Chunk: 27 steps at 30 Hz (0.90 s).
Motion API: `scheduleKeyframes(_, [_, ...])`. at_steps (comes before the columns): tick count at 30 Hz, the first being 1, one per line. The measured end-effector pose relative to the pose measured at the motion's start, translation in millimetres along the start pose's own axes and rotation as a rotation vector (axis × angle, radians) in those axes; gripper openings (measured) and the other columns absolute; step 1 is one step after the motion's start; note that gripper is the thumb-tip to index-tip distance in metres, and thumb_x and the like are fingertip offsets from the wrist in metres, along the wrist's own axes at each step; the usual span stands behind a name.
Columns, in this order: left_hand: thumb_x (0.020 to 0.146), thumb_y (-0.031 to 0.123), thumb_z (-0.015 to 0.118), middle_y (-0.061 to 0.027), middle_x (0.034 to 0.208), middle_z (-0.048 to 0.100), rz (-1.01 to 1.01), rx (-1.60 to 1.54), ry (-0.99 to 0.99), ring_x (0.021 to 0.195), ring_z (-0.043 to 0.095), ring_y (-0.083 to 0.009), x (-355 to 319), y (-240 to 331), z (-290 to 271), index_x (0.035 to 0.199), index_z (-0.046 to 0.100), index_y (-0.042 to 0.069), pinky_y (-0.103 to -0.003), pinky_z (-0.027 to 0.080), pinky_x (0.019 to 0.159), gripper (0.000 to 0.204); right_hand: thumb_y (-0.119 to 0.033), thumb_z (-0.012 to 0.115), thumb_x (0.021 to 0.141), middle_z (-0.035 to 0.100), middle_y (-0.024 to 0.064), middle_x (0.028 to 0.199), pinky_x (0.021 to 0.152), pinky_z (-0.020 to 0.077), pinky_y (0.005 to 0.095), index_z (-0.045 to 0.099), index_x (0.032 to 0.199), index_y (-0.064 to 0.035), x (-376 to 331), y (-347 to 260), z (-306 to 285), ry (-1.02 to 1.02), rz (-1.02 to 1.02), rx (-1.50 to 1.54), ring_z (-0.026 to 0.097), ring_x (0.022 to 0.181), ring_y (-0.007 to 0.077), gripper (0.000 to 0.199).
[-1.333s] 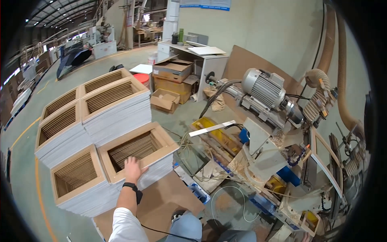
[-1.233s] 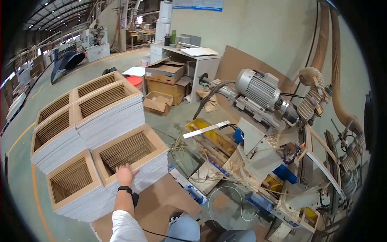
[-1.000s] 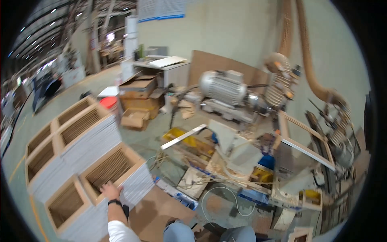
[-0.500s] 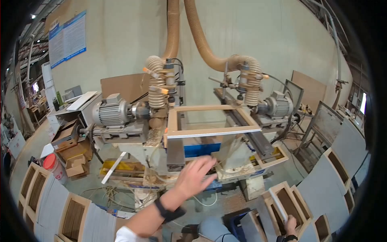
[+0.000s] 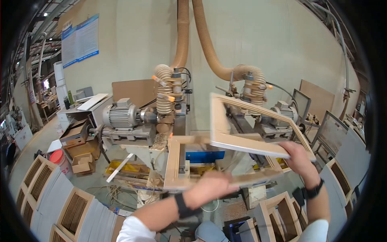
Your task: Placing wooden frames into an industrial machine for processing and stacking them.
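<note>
The right hand [image 5: 297,156] grips the near rail of a tilted wooden frame [image 5: 225,127], long axis left-to-right, while the left hand [image 5: 211,188] clasps a second frame [image 5: 174,169] lying on the machine [image 5: 161,139].

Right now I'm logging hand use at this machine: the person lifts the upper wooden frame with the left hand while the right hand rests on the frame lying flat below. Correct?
Not quite: the hands are swapped. In the head view the right hand grips the raised, tilted upper wooden frame at its lower right edge, while the left hand rests on the frame lying flat below on the machine.
</note>
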<state>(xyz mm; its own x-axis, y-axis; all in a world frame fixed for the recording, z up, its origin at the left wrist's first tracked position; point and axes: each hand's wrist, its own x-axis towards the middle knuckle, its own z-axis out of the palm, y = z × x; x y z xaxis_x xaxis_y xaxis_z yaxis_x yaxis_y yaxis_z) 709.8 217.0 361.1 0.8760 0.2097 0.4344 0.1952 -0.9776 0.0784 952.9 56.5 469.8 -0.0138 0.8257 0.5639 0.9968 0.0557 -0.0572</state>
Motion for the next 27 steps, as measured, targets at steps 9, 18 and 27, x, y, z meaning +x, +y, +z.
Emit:
scheduleKeyframes(9, [0.081, 0.047, 0.06, -0.0173, 0.064, 0.056, -0.358, -0.151, -0.126, 0.059, 0.059, -0.0319, -271, 64, 3, 0.107, 0.061, 0.012, -0.043, 0.046, 0.051, 0.044, -0.008, 0.053, 0.077, 0.065, 0.0147, 0.084, 0.07, 0.0492, 0.0441, 0.058, 0.108, -0.0147, 121, -14, 178, -0.25, -0.083, -0.135, 0.062, 0.082, 0.035, 0.032])
scheduleKeyframes(18, [0.08, 0.057, 0.057, -0.0138, 0.067, 0.059, -1.017, -0.161, -0.23, 0.056, 0.058, -0.0341, -453, 56, 10, 0.086, 0.062, 0.008, -0.041, 0.047, 0.05, 0.05, -0.029, 0.044, 0.09, 0.065, 0.017, 0.101, 0.083, 0.0429, 0.0359, 0.06, 0.109, -0.0023, 158, 62, 268, -0.193, 0.329, 0.322, 0.06, 0.095, 0.0274, 0.036])
scheduleKeyframes(27, [0.079, 0.059, 0.056, -0.0179, 0.074, 0.061, -1.361, 0.177, -0.02, 0.067, 0.06, -0.0374, -526, -40, 11, 0.091, 0.058, 0.007, -0.045, 0.048, 0.057, 0.053, -0.02, 0.044, 0.095, 0.037, 0.0136, 0.14, 0.1, 0.0385, 0.0423, 0.037, 0.139, -0.0189, 151, 50, 278, -0.053, -0.13, -0.491, 0.039, 0.126, 0.0313, 0.045])
